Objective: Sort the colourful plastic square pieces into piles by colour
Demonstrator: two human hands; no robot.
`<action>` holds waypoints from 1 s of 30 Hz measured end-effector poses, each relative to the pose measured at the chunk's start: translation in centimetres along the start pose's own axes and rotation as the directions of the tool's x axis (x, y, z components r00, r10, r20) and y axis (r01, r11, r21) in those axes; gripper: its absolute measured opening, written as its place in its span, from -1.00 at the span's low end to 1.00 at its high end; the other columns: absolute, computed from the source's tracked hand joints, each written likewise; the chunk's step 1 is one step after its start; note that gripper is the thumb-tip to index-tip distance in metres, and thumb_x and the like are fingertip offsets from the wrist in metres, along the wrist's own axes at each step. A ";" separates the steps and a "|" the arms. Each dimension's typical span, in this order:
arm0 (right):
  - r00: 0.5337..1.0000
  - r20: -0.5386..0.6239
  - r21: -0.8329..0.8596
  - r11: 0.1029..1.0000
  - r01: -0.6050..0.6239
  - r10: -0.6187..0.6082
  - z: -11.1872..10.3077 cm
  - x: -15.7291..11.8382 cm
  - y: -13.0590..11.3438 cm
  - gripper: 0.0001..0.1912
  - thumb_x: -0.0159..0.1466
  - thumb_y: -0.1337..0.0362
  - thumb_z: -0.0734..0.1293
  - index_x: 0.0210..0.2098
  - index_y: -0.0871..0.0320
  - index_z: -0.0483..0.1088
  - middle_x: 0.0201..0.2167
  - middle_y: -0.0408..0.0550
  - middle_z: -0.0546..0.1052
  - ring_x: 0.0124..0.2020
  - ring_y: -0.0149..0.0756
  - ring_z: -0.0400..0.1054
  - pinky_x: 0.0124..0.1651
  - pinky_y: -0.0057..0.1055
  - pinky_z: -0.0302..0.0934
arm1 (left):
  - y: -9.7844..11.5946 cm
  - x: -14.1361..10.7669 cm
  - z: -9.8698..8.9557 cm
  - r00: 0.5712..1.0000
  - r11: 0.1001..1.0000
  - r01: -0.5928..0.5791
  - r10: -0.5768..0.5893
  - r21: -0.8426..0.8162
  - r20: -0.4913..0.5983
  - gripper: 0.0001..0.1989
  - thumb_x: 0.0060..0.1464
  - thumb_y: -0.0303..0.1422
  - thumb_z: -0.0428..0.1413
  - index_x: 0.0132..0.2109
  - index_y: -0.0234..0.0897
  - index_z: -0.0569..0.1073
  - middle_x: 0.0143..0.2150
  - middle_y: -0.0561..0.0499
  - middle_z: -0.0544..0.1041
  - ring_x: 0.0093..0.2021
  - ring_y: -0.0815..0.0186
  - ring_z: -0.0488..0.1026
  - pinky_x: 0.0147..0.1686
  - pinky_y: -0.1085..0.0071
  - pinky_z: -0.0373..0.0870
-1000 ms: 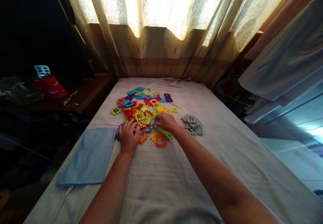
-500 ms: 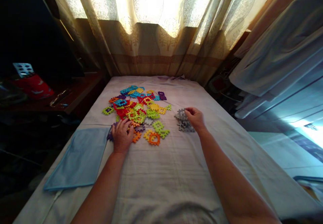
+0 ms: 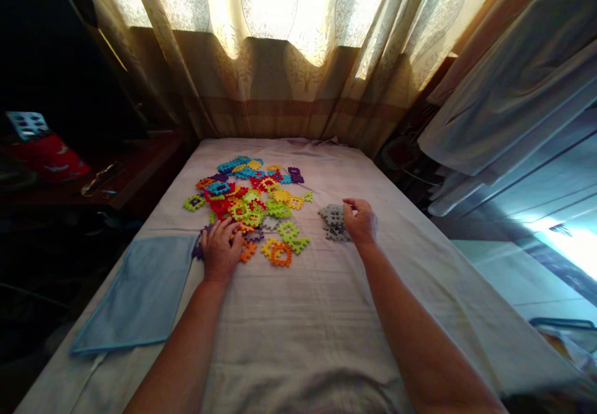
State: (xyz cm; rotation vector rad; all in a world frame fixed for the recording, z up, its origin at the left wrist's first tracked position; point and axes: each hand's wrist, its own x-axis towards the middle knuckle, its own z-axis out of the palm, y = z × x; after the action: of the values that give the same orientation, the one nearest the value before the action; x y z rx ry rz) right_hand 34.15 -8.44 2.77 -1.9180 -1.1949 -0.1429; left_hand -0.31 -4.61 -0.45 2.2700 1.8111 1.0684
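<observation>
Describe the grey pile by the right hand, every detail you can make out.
The grey pile is a loose, low stack of thin, flat pieces, seemingly plastic, with toothed edges; an upper one has a window-like grid of openings. They overlap unevenly, and I cannot count them. The pile rests on the pale sheet, right of the coloured pieces, with bare sheet between. The right hand covers its right side; whether the fingers grip a piece is unclear.

The left hand (image 3: 219, 251) and right hand (image 3: 362, 221) are bare. The left forearm (image 3: 189, 339) and right forearm (image 3: 415, 333) are bare too, rounded, narrow at the wrists and broader further up. Fingernail details are too small to tell.
</observation>
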 end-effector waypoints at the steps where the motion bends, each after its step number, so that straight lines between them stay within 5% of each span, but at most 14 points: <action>1: 0.997 0.042 -0.002 0.998 0.063 -0.062 0.3 -0.5 -1.1 -0.67 0.22 0.24 0.18 -0.22 0.17 0.55 -0.22 0.07 0.58 -0.22 -0.20 0.44 -0.11 -0.28 0.31 | 0.0 0.0 0.0 1.000 1.000 0.002 -0.002 0.001 0.000 -0.70 0.19 -0.29 -0.01 -0.04 -0.16 0.55 0.14 -0.13 0.53 0.21 0.03 0.38 0.26 -0.10 0.09; 3: 0.968 0.175 -0.007 0.983 0.186 -0.182 1.3 -1.7 -3.9 -0.70 0.25 0.28 0.19 -0.21 0.13 0.55 -0.19 0.04 0.57 -0.16 -0.20 0.43 -0.04 -0.30 0.29 | -0.1 0.0 0.1 1.000 1.000 0.003 -0.003 0.002 0.005 -0.71 0.18 -0.29 0.00 -0.04 -0.15 0.55 0.15 -0.11 0.53 0.22 0.04 0.37 0.27 -0.09 0.08; 8: 0.796 0.509 -0.045 0.913 0.405 -0.329 4.2 -5.3 -10.3 -0.74 0.32 0.25 0.24 -0.12 0.06 0.56 -0.11 0.01 0.56 -0.05 -0.18 0.40 -0.01 -0.32 0.27 | -0.2 0.0 0.0 1.000 1.000 0.004 -0.004 0.008 0.016 -0.71 0.19 -0.30 -0.01 -0.04 -0.14 0.55 0.15 -0.10 0.53 0.22 0.05 0.37 0.27 -0.08 0.09; 12: 0.675 0.623 -0.083 0.824 0.560 -0.396 5.6 -6.3 -12.7 -0.74 0.31 0.18 0.28 -0.16 0.09 0.58 -0.09 0.06 0.54 -0.02 -0.12 0.35 0.00 -0.27 0.25 | -0.1 -0.1 -0.1 1.000 1.000 0.004 -0.004 0.016 0.006 -0.72 0.19 -0.30 0.00 -0.04 -0.12 0.55 0.15 -0.08 0.53 0.23 0.05 0.36 0.27 -0.08 0.09; 15: 0.634 0.662 -0.100 0.790 0.605 -0.401 6.2 -6.1 -13.1 -0.76 0.30 0.22 0.27 -0.22 0.12 0.59 -0.09 0.09 0.54 -0.04 -0.09 0.34 -0.01 -0.23 0.24 | -0.1 -0.1 -0.1 1.000 1.000 0.006 -0.006 0.013 0.011 -0.72 0.19 -0.31 0.01 -0.03 -0.12 0.55 0.16 -0.07 0.52 0.22 0.06 0.37 0.27 -0.07 0.10; 20: 0.637 0.672 -0.084 0.817 0.571 -0.376 6.2 -5.6 -13.3 -0.78 0.27 0.33 0.27 -0.23 0.13 0.57 -0.14 0.09 0.54 -0.08 -0.14 0.36 0.00 -0.29 0.22 | -0.2 -0.1 0.0 1.000 1.000 0.020 -0.020 0.000 0.017 -0.72 0.19 -0.31 0.02 -0.03 -0.14 0.55 0.16 -0.09 0.52 0.23 0.05 0.37 0.29 -0.08 0.08; 30: 0.769 0.603 -0.023 0.959 0.282 -0.211 3.7 -4.6 -11.3 -0.76 0.35 0.28 0.18 -0.19 0.10 0.50 -0.21 -0.01 0.59 -0.19 -0.25 0.42 -0.17 -0.41 0.17 | -0.1 0.0 0.0 1.000 1.000 0.010 -0.010 -0.005 0.006 -0.71 0.19 -0.32 0.01 -0.04 -0.16 0.57 0.15 -0.09 0.53 0.21 0.05 0.38 0.27 -0.07 0.10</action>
State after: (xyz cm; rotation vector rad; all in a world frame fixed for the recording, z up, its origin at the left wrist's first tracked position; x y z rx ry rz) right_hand 21.68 -6.95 4.91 -1.9554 -1.9000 0.2910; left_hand -0.42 -4.55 -0.46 2.2563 1.8131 1.0631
